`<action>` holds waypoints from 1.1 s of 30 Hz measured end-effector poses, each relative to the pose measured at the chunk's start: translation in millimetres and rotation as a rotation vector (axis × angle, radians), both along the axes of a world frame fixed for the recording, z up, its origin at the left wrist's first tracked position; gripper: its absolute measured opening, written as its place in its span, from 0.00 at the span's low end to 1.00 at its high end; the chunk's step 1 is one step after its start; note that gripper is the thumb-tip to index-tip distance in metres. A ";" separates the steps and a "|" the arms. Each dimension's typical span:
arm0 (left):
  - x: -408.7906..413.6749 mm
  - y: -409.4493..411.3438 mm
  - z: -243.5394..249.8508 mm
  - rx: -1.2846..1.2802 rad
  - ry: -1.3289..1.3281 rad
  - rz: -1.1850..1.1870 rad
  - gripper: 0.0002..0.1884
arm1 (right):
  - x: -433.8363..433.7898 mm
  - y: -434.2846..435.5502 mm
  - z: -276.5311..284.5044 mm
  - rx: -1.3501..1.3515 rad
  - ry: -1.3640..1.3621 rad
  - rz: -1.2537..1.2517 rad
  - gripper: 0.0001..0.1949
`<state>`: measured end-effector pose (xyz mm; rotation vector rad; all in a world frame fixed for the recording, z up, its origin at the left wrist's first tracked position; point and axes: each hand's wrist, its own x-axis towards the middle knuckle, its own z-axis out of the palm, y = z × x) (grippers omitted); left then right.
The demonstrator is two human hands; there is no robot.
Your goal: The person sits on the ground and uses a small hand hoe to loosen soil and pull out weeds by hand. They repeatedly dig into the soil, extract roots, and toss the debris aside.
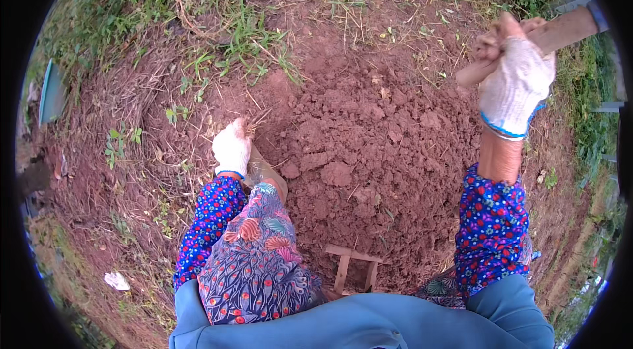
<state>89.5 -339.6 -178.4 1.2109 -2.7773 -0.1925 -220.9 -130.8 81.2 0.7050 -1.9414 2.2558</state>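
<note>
My left hand, in a white knit glove with a blue cuff, is low on the left beside my shoe. Its dirty fingers are closed on a small tuft of dry stalks. Raised at the upper right, my right hand wears a matching glove and grips a tool by its wooden handle. A broad, flat brown part of that tool, perhaps a blade, points to the upper right. Loose reddish-brown soil in clods lies between my hands.
Below me is a wooden frame, probably of a low stool. Grass clumps and dry straw border the soil. A pinkish cord or vine loops at the top. White litter and a green-blue object lie left.
</note>
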 end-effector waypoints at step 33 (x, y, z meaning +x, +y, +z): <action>-2.4 5.5 -0.9 0.068 0.015 0.004 0.18 | 48.4 38.6 -230.2 1.309 -0.236 -0.151 0.13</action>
